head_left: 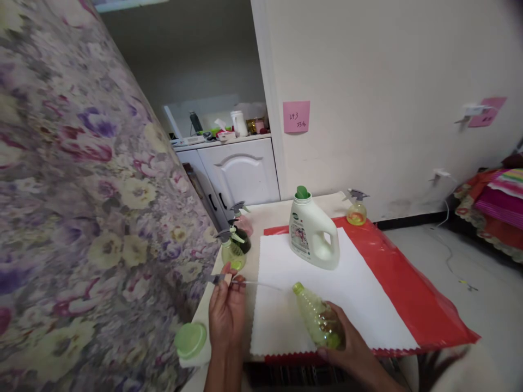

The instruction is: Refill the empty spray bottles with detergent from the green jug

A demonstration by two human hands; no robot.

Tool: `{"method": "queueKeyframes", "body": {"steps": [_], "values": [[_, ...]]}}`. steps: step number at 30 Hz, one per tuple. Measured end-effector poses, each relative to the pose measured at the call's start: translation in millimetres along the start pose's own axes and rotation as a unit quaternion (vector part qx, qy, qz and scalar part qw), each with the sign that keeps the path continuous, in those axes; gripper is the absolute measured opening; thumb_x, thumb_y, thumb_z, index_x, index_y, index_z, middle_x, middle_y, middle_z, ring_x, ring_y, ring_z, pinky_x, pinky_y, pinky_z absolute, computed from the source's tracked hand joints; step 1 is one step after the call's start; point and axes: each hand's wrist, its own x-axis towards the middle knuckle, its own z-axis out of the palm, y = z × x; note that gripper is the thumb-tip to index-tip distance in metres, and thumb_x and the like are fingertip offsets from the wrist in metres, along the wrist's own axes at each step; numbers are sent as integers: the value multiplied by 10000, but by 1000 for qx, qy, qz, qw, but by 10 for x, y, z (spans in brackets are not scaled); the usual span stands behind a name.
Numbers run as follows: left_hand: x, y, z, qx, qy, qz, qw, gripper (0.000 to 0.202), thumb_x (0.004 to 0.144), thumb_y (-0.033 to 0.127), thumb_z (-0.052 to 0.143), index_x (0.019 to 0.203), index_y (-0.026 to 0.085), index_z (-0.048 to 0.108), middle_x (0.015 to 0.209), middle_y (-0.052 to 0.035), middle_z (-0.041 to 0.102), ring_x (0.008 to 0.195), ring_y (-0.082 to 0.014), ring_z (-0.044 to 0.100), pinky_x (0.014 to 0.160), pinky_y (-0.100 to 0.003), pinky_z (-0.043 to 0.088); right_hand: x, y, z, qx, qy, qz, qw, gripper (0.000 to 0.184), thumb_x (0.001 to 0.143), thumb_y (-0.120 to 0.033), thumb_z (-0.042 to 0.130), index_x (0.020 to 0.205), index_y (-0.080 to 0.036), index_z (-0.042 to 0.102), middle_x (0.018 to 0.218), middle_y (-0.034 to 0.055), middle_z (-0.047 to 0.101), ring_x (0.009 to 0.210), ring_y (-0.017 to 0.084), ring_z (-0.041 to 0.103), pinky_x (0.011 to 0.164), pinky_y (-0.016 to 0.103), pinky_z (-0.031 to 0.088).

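Observation:
My left hand (pixel 226 313) pinches a grey spray-trigger head (pixel 223 279) whose thin clear dip tube (pixel 261 283) runs right over the white cloth (pixel 359 305). My right hand (pixel 347 348) is wrapped round a small clear yellow-green bottle (pixel 316 316), tilted with its open neck pointing up-left toward the tube's tip. A white detergent jug with a green cap (pixel 312 231) stands upright behind them on the cloth.
A red plastic sheet (pixel 412 294) lies under the cloth. Spray bottles stand at the left (pixel 233 247) and at the back right (pixel 357 209). A green-lidded jar (pixel 192 344) sits near my left wrist. A floral curtain (pixel 81 218) fills the left; a white cabinet (pixel 241 171) stands behind.

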Motion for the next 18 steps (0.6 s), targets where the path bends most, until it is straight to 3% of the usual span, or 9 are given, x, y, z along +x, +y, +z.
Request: {"method": "queueKeyframes", "body": {"steps": [5, 8, 11, 14, 16, 18], "values": [[9, 47, -121, 115, 3, 39, 993, 404, 709, 312, 775, 1079, 184, 678, 931, -21, 664, 746, -94, 588, 741, -201, 480, 49, -61, -150, 28, 61, 0, 998, 787, 639, -394, 762, 1321, -267, 392, 1252, 107, 555, 1119, 291, 578, 957, 436, 467], [-33, -9, -159, 294, -22, 45, 954, 364, 742, 375, 732, 1054, 197, 679, 869, -17, 664, 734, -121, 571, 726, -230, 451, 83, -114, -204, 47, 59, -4, 997, 774, 640, -414, 773, 1312, -256, 421, 1200, 107, 594, 1173, 312, 550, 970, 449, 455], [-70, -83, -176, 482, -65, 77, 871, 259, 782, 402, 653, 946, 203, 675, 760, -14, 644, 722, -180, 566, 698, -282, 434, 91, -133, -203, 62, 68, -12, 996, 761, 643, -422, 775, 1306, -252, 442, 1215, 114, 599, 1173, 321, 546, 968, 458, 452], [-40, -172, -205, 621, -108, 95, 771, 208, 827, 377, 558, 956, 223, 612, 730, -16, 630, 708, -221, 573, 671, -311, 416, 77, -107, -190, 57, 53, -4, 997, 749, 656, -408, 778, 1311, -250, 451, 1261, 118, 588, 1177, 315, 547, 997, 460, 434], [29, -233, -235, 695, -125, 89, 703, 185, 852, 335, 502, 983, 227, 573, 760, -31, 637, 733, -234, 590, 678, -316, 405, 72, -69, -193, 52, 39, 3, 998, 744, 668, -397, 777, 1321, -249, 450, 1289, 119, 578, 1193, 311, 540, 1011, 456, 428], [129, -286, -263, 736, -136, 78, 659, 148, 850, 277, 486, 966, 222, 560, 812, -52, 640, 774, -237, 603, 700, -316, 397, 81, -23, -200, 51, 31, 5, 998, 761, 666, -394, 779, 1332, -244, 442, 1296, 123, 578, 1204, 313, 534, 1008, 453, 431]]}}
